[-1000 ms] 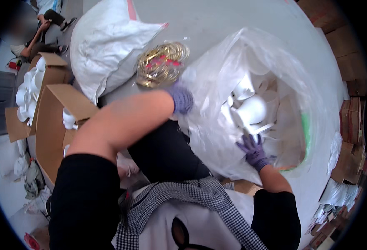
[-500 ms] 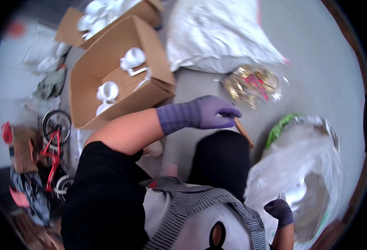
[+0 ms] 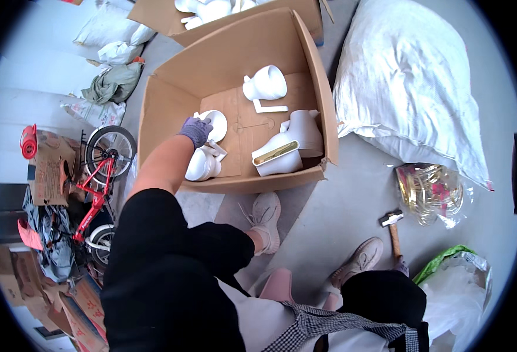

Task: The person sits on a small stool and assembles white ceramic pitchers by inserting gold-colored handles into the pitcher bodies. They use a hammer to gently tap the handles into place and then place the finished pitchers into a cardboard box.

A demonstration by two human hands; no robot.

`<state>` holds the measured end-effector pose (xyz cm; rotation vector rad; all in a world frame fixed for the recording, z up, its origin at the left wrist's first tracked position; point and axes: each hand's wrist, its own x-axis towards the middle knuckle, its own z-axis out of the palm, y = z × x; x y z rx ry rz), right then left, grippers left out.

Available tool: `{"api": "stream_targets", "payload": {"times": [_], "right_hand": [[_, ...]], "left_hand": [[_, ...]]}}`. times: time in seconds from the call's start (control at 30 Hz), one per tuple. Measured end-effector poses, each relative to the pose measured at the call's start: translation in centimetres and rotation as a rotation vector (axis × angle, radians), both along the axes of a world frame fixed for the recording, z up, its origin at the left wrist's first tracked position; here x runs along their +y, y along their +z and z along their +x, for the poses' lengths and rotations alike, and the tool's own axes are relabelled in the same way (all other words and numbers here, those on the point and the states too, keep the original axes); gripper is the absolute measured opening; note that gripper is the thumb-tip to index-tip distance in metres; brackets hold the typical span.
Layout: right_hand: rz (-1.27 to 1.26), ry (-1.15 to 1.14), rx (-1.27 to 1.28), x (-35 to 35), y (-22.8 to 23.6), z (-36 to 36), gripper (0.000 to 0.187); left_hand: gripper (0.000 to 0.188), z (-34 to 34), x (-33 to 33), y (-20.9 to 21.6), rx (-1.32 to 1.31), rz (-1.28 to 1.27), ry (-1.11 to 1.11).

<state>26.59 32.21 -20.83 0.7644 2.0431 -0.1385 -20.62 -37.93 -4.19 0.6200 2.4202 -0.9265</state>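
Note:
My left hand (image 3: 197,131), in a purple glove, reaches into a large cardboard box (image 3: 176,88). Its fingers are closed on the edge of a white plastic jug (image 3: 217,124). Just below that lies a second white jug (image 3: 202,166). Another white jug (image 3: 265,83) with an angular handle is toward the back right, and a larger white jug piece (image 3: 287,146) with a gold strip lies by the front right. My right hand (image 3: 402,267), mostly hidden behind my knee, is at the lower end of a hammer's wooden handle (image 3: 395,239) and appears to grip it.
A second box (image 3: 170,20) of white parts stands behind. Right of it is a bulging white sack (image 3: 405,76). A clear bag of gold rings (image 3: 431,195) lies near the hammer, above an open plastic bag (image 3: 455,293). At left stands a red bicycle (image 3: 97,199).
My left hand has gone from beside the hammer into the box, onto a jug. My right hand has left the plastic bag for the hammer handle. The view has shifted left.

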Motion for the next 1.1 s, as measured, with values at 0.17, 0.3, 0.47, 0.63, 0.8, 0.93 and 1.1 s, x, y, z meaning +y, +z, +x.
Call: {"api": "stream_targets", "payload": {"times": [0.17, 0.3, 0.47, 0.63, 0.8, 0.93, 1.1], "right_hand": [[-0.019, 0.139, 0.146, -2.6, -0.6, -2.3, 0.087], [0.059, 0.12, 0.046, 0.2, 1.1, -2.6, 0.07], [0.096, 0.153, 0.12, -1.4, -1.1, -5.5, 0.041], [0.023, 0.042, 0.392, 1.1, -4.6, 0.3, 0.033], [-0.007, -0.118, 0.437, -1.7, 2.5, -3.3, 0.027], [-0.047, -0.304, 0.482, -1.5, 3.8, -3.4, 0.035], [-0.51, -0.807, 0.548, -3.5, 4.1, -3.8, 0.031]], "left_hand": [[0.03, -0.4, -12.3, -9.5, 0.2, 0.117, 0.503], [0.022, -1.1, -3.3, -11.5, 0.01, -0.241, 0.298], [0.018, 0.1, -5.6, 1.0, 0.386, 0.134, 0.214], [0.025, 1.4, 1.9, 16.9, 0.589, 1.023, 0.294], [0.018, 13.0, 19.4, 28.7, 0.298, 1.435, 0.582], [0.019, 16.8, 33.0, 20.1, -0.078, 1.17, 0.118], [0.025, 18.5, 40.2, -0.3, -0.222, 0.823, 0.21]]}}
